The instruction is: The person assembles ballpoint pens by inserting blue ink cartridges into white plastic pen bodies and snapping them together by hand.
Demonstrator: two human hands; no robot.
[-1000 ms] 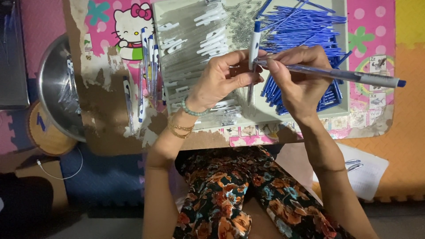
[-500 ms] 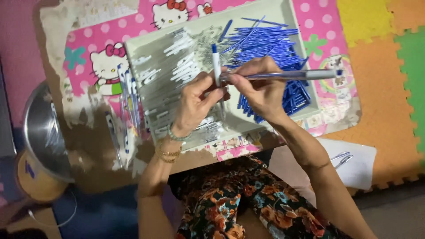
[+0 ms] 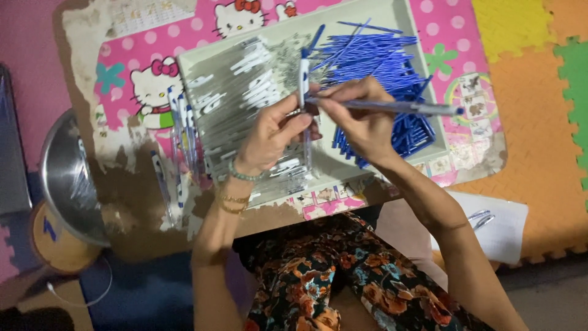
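The left hand point(image 3: 269, 138) has its fingers point(image 3: 293, 125) curled in, thumb and forefinger pinched on a white pen barrel point(image 3: 304, 83) that stands upright above them, its blue end at the top. The other fingers of that hand are folded loosely below the pinch, and a bead bracelet point(image 3: 244, 176) circles the wrist behind them.

The right hand point(image 3: 361, 116) meets it from the other side, knuckles almost touching the left fingertips. Its fingers point(image 3: 343, 92) are closed around a long blue pen point(image 3: 398, 108), which lies level and runs out past them to the right, its tip just beyond the tray's point(image 3: 343, 165) far edge. Where the pen's near end meets the white barrel is hidden between the two hands, so I cannot tell whether the parts touch.

Directly under both hands sits the shallow pale tray. Below and left of the left fingers it is packed with clear and white pen barrels point(image 3: 239, 98); behind and right of the right fingers lies a heap of thin blue refills point(image 3: 380, 58).

The tray rests on a worn counter point(image 3: 122, 178) with a pink cartoon-cat print. Further left of the left hand, a few finished pens point(image 3: 180, 141) lie on the counter, and beyond them a steel bowl point(image 3: 64, 178) stands on the floor. Near the right forearm lies a white sheet of paper point(image 3: 502, 227) on orange foam floor matting point(image 3: 539, 135).
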